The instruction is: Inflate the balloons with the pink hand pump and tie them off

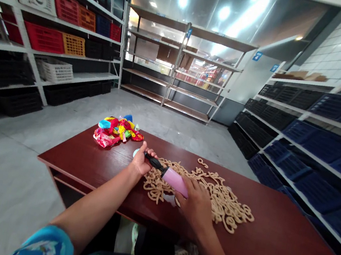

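Observation:
A hand pump [176, 181] with a pink barrel and a black end is held slanted above the table, between my two hands. My left hand [142, 162] is closed around its black end, and a small pale-blue piece [135, 152] shows beside that hand. The lower pink end is wrapped by the fingers of my right hand [195, 202]. Beneath and beyond the pump lies a heap of beige, curled, rope-like pieces [226, 203]. One beige piece [203, 163] lies apart behind the heap. A pile of crumpled, shiny multicoloured pieces [119, 130] sits at the table's far left.
The dark red-brown table [283, 235] stands in front of me. Shelves with coloured crates [44, 38] line the left side. Blue and black crates [328, 146] fill the right shelves. A metal rack [168, 83] stands at the back, across the grey floor [3, 159].

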Action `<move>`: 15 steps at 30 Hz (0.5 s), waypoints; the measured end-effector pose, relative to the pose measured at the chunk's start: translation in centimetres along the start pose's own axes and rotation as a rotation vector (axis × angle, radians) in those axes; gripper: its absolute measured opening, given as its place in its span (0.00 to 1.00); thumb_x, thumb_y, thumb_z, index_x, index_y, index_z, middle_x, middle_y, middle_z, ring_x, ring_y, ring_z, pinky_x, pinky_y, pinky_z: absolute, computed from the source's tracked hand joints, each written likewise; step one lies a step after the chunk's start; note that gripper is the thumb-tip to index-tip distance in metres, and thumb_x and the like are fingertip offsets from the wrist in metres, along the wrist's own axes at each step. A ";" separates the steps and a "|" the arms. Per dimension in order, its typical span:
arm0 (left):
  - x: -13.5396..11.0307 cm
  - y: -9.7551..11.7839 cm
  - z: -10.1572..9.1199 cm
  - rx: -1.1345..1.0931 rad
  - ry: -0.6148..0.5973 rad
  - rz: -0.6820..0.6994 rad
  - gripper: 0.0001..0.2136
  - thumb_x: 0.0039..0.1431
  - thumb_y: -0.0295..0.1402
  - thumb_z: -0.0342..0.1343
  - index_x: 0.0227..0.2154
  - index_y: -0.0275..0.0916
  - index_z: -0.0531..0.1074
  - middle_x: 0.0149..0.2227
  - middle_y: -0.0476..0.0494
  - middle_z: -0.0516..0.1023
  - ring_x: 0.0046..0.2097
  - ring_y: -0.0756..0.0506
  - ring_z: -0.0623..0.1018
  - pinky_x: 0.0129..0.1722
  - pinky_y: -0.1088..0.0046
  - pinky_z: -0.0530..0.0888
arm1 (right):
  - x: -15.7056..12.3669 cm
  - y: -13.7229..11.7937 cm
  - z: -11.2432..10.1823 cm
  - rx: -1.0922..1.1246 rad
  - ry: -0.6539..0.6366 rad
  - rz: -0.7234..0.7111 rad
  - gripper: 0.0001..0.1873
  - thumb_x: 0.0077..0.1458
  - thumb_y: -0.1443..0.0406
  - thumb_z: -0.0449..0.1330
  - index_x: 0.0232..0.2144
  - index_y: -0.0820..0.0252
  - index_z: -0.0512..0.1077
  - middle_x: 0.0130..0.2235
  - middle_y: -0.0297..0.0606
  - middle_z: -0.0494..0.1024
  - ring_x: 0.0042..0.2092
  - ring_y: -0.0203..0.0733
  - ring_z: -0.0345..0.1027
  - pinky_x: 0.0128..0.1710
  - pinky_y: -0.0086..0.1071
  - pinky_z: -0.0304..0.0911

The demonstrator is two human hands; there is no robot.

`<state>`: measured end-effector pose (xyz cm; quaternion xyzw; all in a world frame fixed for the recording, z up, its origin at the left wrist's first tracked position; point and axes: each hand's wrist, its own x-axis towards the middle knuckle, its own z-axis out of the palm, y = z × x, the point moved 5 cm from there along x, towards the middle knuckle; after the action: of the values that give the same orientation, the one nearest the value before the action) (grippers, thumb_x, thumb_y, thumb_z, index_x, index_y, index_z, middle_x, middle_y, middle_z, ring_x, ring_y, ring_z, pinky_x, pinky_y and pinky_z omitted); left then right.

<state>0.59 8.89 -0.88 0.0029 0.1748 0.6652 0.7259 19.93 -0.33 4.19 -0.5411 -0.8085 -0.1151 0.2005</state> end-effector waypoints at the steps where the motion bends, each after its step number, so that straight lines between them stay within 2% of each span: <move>1: 0.1 -0.1 0.1 -0.001 0.002 0.014 0.19 0.53 0.41 0.53 0.16 0.38 0.53 0.15 0.54 0.57 0.19 0.53 0.64 0.24 0.72 0.68 | 0.2 -0.1 0.1 0.009 -0.002 -0.007 0.23 0.49 0.60 0.58 0.48 0.55 0.64 0.46 0.42 0.71 0.44 0.48 0.63 0.44 0.38 0.54; 3: 0.3 -0.1 0.3 0.018 0.032 0.037 0.20 0.55 0.43 0.50 0.16 0.39 0.50 0.15 0.54 0.55 0.18 0.53 0.62 0.23 0.72 0.67 | 0.7 -0.1 0.3 0.024 -0.003 -0.022 0.22 0.49 0.60 0.58 0.48 0.55 0.64 0.45 0.42 0.71 0.44 0.47 0.63 0.44 0.38 0.54; 8: 0.7 0.8 1.7 0.102 0.082 0.110 0.20 0.55 0.47 0.47 0.17 0.39 0.51 0.16 0.53 0.57 0.20 0.51 0.64 0.25 0.71 0.68 | 2.9 0.2 1.1 0.049 0.012 -0.078 0.24 0.50 0.56 0.57 0.50 0.55 0.64 0.45 0.42 0.71 0.44 0.47 0.63 0.44 0.37 0.55; 15: 1.6 3.8 5.5 0.142 -0.023 0.151 0.21 0.52 0.45 0.51 0.15 0.39 0.48 0.14 0.54 0.54 0.18 0.51 0.63 0.25 0.68 0.68 | 7.3 1.5 3.6 0.106 0.054 -0.112 0.32 0.52 0.52 0.54 0.57 0.55 0.55 0.47 0.43 0.70 0.45 0.46 0.64 0.43 0.36 0.56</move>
<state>-1.52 12.17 4.81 0.0751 0.2125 0.7038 0.6737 18.18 7.75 4.15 -0.4803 -0.8369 -0.0975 0.2438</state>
